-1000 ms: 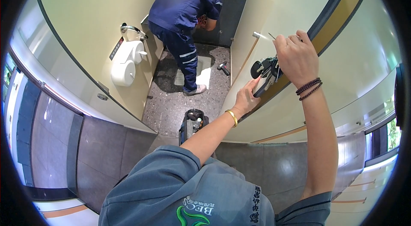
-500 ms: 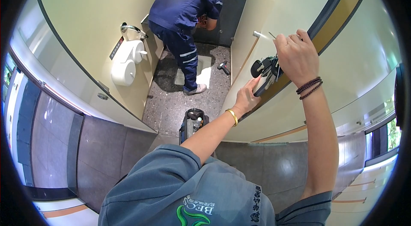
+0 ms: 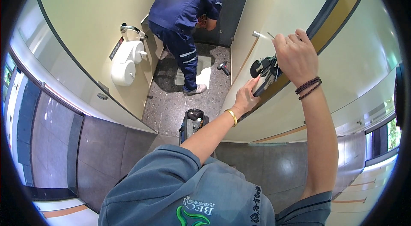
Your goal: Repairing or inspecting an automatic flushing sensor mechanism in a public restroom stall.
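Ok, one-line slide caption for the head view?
Keys hanging at right hand, left hand by panel edge, as a co-worker bends over inside the stall.

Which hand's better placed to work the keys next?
Right, probably: the right hand has the key bunch hanging below it and a thin metal tip sticking out; the left hand is at the dark panel edge.

Grey-blue shirt (image 3: 231, 187), gold bangle (image 3: 233, 118), dark, apparently beaded bracelets (image 3: 308, 84)
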Available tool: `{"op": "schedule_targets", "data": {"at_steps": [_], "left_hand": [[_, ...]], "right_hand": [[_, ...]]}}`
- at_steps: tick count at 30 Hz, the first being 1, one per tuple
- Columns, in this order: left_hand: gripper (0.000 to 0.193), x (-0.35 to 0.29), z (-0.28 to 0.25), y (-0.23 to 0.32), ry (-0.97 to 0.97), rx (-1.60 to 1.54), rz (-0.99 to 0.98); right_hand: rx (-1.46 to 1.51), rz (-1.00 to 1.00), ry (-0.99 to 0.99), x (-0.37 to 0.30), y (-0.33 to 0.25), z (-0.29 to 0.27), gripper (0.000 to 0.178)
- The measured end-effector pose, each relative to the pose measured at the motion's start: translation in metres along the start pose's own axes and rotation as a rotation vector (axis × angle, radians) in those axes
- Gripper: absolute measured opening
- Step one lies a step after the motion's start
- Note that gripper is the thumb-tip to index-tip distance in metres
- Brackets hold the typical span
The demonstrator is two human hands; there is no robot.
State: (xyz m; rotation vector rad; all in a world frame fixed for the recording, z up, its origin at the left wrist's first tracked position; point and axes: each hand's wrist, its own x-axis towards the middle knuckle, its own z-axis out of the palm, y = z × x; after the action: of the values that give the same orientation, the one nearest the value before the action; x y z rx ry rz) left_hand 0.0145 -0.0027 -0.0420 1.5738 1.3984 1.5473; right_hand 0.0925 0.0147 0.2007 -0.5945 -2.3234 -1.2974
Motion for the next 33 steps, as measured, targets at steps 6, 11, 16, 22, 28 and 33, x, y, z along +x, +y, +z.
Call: {"op": "schedule_targets", "data": {"at_steps": [6, 11, 16, 22, 28, 33], "left_hand": [[0.072, 0.001, 0.004, -0.004, 0.032, -0.058, -0.012], [0.073, 0.002, 0.006, -0.003, 0.024, -0.010, -0.002], [0.069, -0.001, 0.001, -0.001, 0.009, -0.058, -0.021], [0.066, -0.001, 0.000, 0.002, 0.030, -0.026, 0.006], [0.070, 0.000, -0.003, 0.007, -0.004, -0.007, -0.043], [0.072, 0.001, -0.003, 0.003, -0.001, -0.006, -0.027]], "right_hand": [[0.030, 0.009, 0.031, 0.001, -0.001, 0.002, 0.024], [0.014, 0.007, 0.028, -0.003, 0.002, 0.004, 0.021], [0.025, 0.010, -0.003, -0.003, 0.000, 0.003, 0.015], [0.044, 0.013, -0.006, -0.002, -0.001, 0.000, 0.015], [0.027, 0.010, 0.006, -0.002, 0.000, 0.000, 0.016], [0.045, 0.011, 0.036, 0.000, 0.000, 0.000, 0.016]]}}
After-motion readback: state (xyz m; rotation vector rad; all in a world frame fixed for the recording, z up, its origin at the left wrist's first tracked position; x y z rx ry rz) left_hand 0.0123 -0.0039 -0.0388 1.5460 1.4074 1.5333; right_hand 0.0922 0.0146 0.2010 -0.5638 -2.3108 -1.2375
